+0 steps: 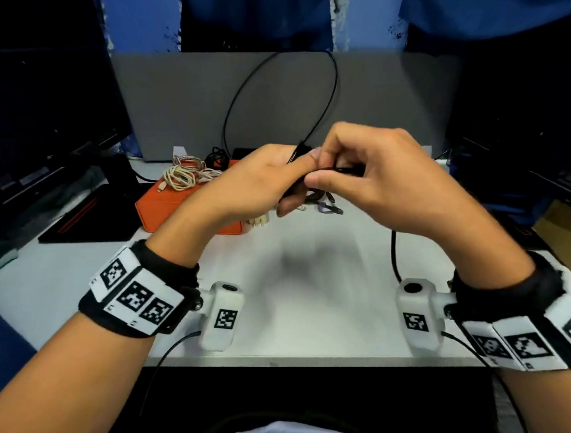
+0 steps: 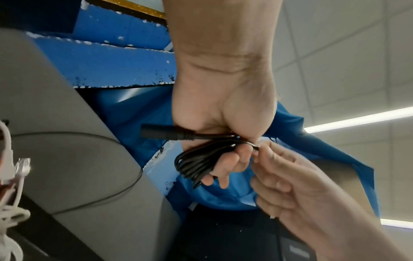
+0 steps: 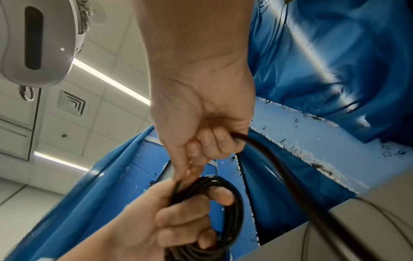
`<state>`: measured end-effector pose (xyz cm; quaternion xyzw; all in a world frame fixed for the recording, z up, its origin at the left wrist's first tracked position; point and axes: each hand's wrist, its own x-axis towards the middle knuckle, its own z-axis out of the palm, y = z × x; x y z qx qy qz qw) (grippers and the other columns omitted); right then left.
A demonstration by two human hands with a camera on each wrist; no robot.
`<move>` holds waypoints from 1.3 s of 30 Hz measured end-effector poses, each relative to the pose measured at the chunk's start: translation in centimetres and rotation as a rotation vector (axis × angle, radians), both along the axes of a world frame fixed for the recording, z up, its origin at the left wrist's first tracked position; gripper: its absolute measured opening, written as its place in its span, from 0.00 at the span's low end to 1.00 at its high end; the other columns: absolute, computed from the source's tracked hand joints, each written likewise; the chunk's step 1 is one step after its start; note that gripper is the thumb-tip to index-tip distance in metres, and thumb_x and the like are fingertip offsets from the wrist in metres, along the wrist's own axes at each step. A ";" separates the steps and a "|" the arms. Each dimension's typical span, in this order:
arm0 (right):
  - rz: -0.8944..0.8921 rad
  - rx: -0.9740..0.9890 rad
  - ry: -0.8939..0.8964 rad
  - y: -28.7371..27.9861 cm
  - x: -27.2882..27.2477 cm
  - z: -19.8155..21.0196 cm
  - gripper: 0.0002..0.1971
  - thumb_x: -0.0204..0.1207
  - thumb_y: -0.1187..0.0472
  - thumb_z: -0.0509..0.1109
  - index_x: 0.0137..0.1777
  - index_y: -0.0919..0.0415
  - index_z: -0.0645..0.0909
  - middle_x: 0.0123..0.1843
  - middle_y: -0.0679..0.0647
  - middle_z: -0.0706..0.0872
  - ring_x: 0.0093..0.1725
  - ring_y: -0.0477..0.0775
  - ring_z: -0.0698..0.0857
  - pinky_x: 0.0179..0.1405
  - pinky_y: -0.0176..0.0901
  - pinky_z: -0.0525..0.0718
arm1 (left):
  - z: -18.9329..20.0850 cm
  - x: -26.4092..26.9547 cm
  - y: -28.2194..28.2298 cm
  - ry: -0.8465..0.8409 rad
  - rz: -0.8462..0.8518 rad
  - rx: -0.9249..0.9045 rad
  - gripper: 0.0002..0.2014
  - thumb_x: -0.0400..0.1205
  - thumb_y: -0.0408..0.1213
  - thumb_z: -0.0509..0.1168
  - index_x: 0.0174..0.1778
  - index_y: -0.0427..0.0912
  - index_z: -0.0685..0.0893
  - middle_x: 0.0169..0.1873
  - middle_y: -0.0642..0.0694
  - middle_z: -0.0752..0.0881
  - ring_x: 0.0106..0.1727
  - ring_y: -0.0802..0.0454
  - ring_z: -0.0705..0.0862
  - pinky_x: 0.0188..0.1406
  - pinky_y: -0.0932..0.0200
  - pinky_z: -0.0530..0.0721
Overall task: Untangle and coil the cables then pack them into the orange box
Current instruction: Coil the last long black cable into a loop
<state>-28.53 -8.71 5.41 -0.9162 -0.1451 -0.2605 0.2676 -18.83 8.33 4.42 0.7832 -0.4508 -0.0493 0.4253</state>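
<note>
Your left hand [image 1: 256,178] grips the coiled black cable [image 2: 201,159] above the counter [image 1: 306,300]; your right hand [image 1: 375,174] fingers pinch its loose strand. The orange box [image 1: 165,206] sits left.

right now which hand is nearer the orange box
Left. The left hand hovers just over the orange box's near right corner; the right hand is farther to its right.

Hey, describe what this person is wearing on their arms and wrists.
Both forearms are bare, without sleeves. The left wrist and the right wrist each carry a black band with white blocks printed with black square markers. A white camera pod with its own marker juts from each band, trailing a thin black wire.
</note>
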 end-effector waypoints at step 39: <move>0.081 0.488 0.044 1.5 2.7 -2.5 0.20 0.92 0.42 0.51 0.43 0.54 0.68 0.28 0.40 0.71 0.26 0.41 0.70 0.29 0.37 0.71 | 0.0 -0.3 -0.1 1.013 -0.622 -0.663 0.25 0.91 0.47 0.50 0.37 0.39 0.84 0.13 0.53 0.76 0.21 0.54 0.79 0.57 0.56 0.86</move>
